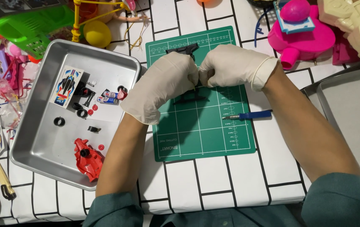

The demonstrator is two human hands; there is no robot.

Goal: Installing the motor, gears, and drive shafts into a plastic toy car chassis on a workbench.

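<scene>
Both my hands wear white gloves and meet over the green cutting mat (196, 134). My left hand (159, 86) and my right hand (234, 65) are closed, knuckles touching, on a black plastic toy-car chassis (186, 49). One black end sticks out above the hands. Another black part (192, 98) shows below them on the mat. The middle of the chassis is hidden by my fingers.
A blue-handled screwdriver (249, 114) lies on the mat's right side. A metal tray (41, 138) at left holds a red car body (88, 159), a sticker sheet (66, 87), black wheels and small parts. Pink toys (304, 35) stand at the back right, a second tray (348, 105) at right.
</scene>
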